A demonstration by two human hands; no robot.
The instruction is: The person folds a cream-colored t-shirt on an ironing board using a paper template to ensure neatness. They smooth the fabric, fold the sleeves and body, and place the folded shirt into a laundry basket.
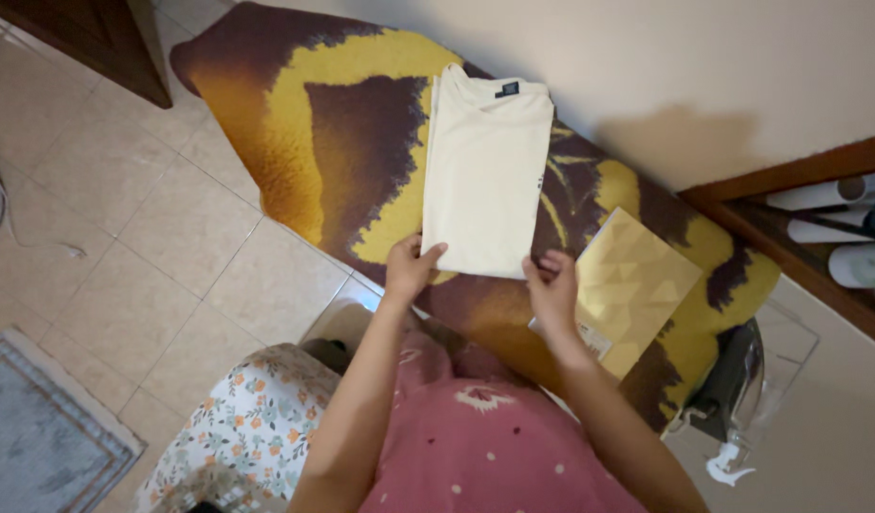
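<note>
Folded cream cotton T-shirt [485, 176], small dark neck label [507, 89] at top, laid mid-frame on brown-and-yellow ironing board [352, 123]. Bottom hem pinched by left hand [411, 267] and right hand [554, 288]. Flat gold faceted box [637, 285] just right. Beige tiled floor [124, 237] at left.

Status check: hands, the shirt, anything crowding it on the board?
Left hand and right hand both grip the bottom edge of the folded cream shirt. Shirt lies flat on the ironing board. Gold box sits close by the right hand.

rolls [841, 228]: cut by right edge | iron [727, 385]: blurred | rug [38, 437]: cut off
</note>
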